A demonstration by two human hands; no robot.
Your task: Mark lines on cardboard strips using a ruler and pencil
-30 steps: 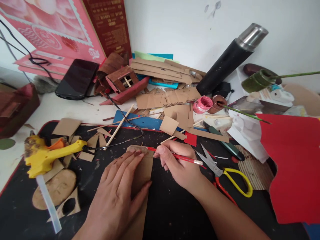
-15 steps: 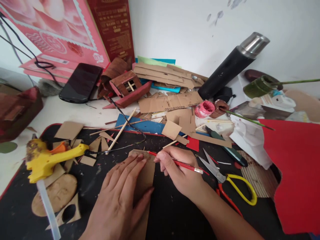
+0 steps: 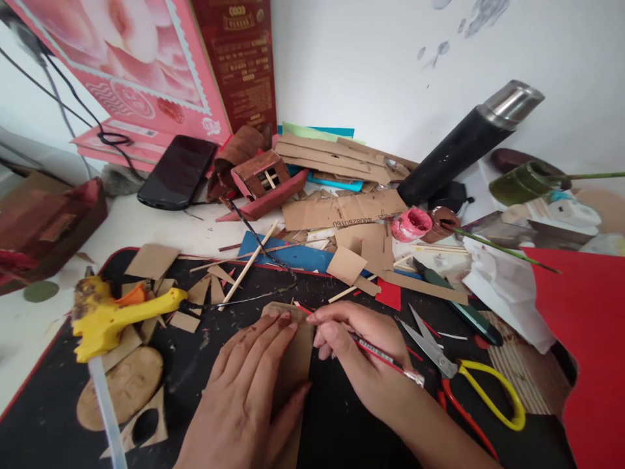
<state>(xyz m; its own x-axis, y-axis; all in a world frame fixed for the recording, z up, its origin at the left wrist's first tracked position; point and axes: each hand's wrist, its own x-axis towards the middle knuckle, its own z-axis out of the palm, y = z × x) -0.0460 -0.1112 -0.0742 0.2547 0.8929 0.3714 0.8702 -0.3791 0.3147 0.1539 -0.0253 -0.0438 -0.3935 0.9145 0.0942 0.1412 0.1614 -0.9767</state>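
My left hand lies flat with its fingers stretched over a strip of brown cardboard, pressing it onto the black mat. Part of the strip is hidden under the palm. In my right hand is a red pencil, gripped between thumb and fingers. Its tip is at the cardboard's top edge, just beyond my left fingertips, and its eraser end points down to the right. Right of this hand lie scissors with one yellow and one red handle, blades apart.
A yellow glue gun with a clear glue stick lies at left, by cardboard scraps. Behind are a small brown model house, a phone, a leaning black flask and a pink paint pot. Red card stands at right.
The whole view has shifted, so things sit farther right and lower. My right hand has tilted the pencil, its eraser end now lower. My left hand still presses the cardboard.
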